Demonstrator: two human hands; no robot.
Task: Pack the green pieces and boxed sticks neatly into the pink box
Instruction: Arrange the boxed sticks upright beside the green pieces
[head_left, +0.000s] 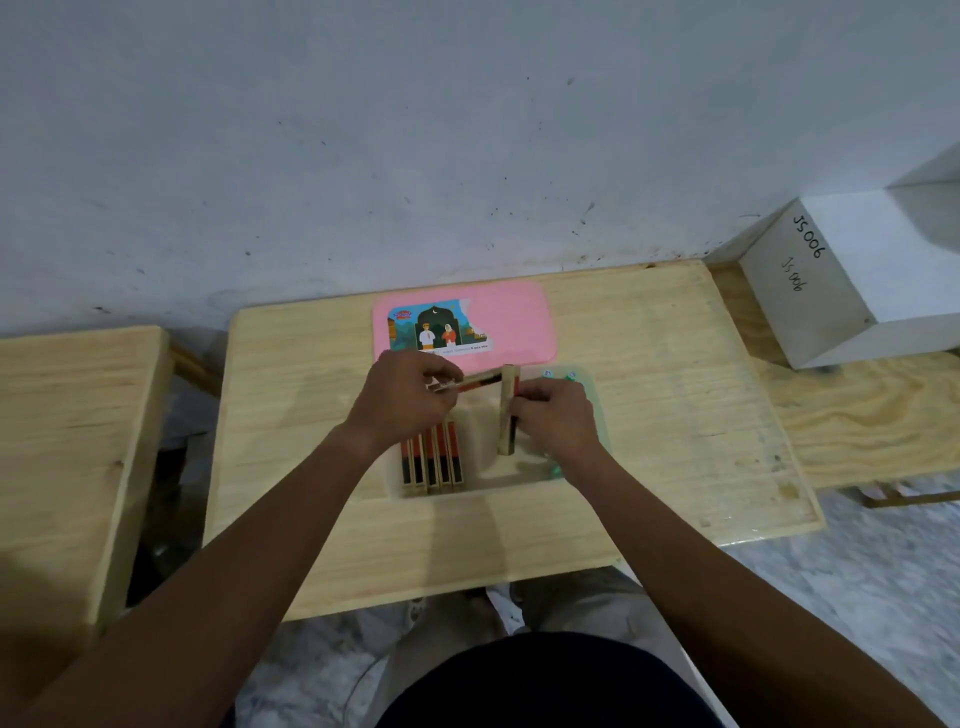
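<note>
From the head view, my left hand (410, 397) pinched one stick box (470, 382) crosswise; my right hand (553, 415) gripped another (509, 410) upright. They nearly touched, so a bump could have tipped the packed row (431, 462) standing in the tray (488, 480). The green pieces (557, 470) lay under my right hand, the pink lid (514, 322) behind.

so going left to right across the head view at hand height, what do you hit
side wooden table → left hand holding a stick box → upright stick box in the right hand → bare tabletop → white box marked JS006
</note>
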